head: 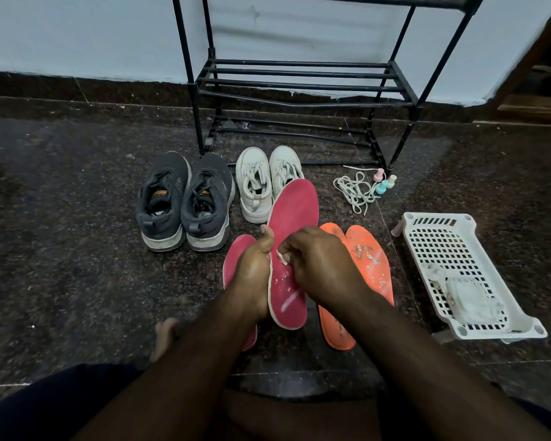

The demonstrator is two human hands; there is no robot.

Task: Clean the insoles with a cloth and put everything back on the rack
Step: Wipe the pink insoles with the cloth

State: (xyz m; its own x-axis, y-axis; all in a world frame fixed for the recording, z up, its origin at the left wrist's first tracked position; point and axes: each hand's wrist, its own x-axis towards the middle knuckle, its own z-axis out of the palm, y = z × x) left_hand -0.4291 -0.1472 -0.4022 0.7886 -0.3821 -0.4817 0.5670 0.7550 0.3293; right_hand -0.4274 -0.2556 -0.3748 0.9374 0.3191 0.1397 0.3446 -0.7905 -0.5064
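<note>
My left hand [254, 275] grips a pink insole [295, 211] by its left edge and holds it up off the floor, toe end away from me. My right hand [318, 262] pinches a small pale scrap [281, 258], perhaps cloth, against the insole's face, which carries white specks. A second pink insole [236, 259] lies on the floor under my left hand. Two orange insoles [368, 256], speckled with white bits, lie to the right. The black shoe rack [299, 87] stands bare against the wall.
Grey sneakers [185, 202] and white sneakers [268, 179] stand in front of the rack. Loose white laces [353, 189] and three small pastel bottles [384, 183] lie at the rack's right foot. A white perforated basket [458, 249] holding a pale cloth sits at right. Dark speckled stone floor all around.
</note>
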